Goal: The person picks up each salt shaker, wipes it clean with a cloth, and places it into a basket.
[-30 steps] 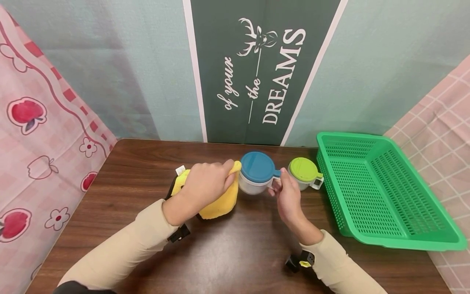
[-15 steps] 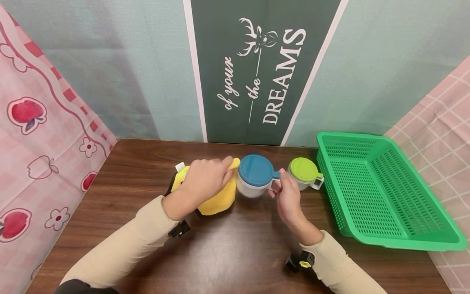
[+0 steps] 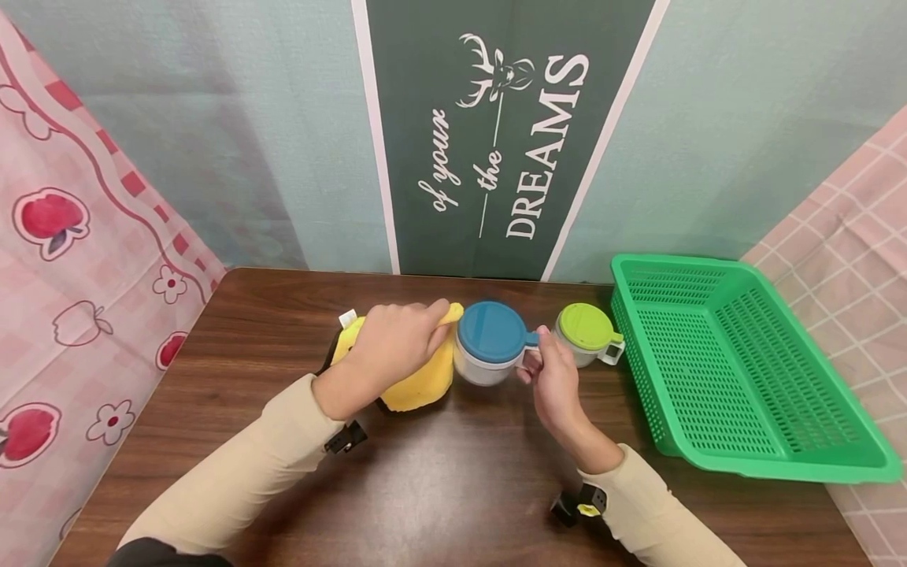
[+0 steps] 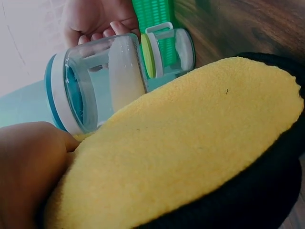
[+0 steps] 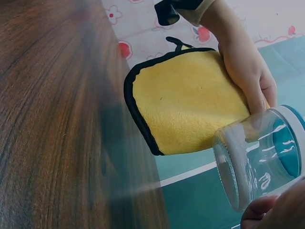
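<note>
In the head view, my left hand (image 3: 390,342) grips a folded yellow cloth (image 3: 425,382) with black edging. A corner of it pokes out past the thumb. The cloth lies against the left side of a clear seasoning jar (image 4: 102,78) with a blue lid (image 3: 490,331), a white collar and white contents. My right hand (image 3: 557,382) holds this jar by its side handle, thumb on the lid's tab. From the right wrist, the jar (image 5: 248,157) shows side-on, with left-hand fingers and cloth (image 5: 190,100) at its wall.
A smaller jar with a lime-green lid (image 3: 585,326) stands just right of my right hand, its handle near a green plastic basket (image 3: 638,394). The wooden table (image 3: 439,488) ends at a curtain with printed lettering behind, and pink patterned cloth (image 3: 78,260) hangs at the left.
The blue-lidded jar has shifted slightly toward me and left. My left hand and the cloth have moved a little along its side, the cloth's lower edge rising; my right hand keeps its grip.
</note>
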Demonstrator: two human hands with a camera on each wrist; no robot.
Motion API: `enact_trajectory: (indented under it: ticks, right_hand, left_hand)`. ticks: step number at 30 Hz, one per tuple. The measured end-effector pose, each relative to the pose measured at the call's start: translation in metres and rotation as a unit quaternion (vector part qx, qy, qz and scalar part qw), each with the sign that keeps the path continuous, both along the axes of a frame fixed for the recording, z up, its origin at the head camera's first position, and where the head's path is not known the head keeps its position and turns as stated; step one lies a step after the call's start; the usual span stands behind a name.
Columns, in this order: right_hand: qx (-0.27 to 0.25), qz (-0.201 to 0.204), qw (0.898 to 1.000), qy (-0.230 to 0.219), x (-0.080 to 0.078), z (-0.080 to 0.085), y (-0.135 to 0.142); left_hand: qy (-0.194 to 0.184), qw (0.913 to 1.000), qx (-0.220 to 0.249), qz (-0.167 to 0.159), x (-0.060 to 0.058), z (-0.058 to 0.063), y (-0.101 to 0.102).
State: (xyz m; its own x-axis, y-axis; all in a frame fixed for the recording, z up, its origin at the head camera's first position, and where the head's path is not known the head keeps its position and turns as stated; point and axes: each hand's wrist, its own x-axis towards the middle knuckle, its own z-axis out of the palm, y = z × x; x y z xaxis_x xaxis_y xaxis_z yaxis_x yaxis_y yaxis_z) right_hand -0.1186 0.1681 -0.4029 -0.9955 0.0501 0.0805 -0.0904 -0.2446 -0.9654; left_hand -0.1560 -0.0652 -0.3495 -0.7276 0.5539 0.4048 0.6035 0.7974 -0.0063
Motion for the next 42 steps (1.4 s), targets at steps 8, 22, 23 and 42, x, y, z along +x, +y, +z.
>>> enact_trajectory:
  ticks: [8, 22, 23, 42]
  right_hand:
    - [-0.005, -0.008, 1.000, -0.009, 0.001, 0.000, -0.001]
    - [-0.011, -0.015, 1.000, -0.017, 0.001, 0.002, -0.001]
    - [-0.013, -0.017, 1.000, -0.017, 0.001, 0.002, -0.002]
    - [-0.032, 0.008, 0.999, -0.029, 0.002, 0.005, 0.002]
  left_hand:
    - [-0.013, 0.9999, -0.004, -0.004, -0.004, -0.002, -0.001]
    - [-0.027, 0.9965, 0.022, -0.077, -0.010, 0.000, -0.008]
    - [-0.028, 0.9962, 0.023, -0.079, -0.010, 0.000, -0.009]
    - [0.006, 0.9912, 0.012, -0.132, -0.017, -0.003, -0.014]
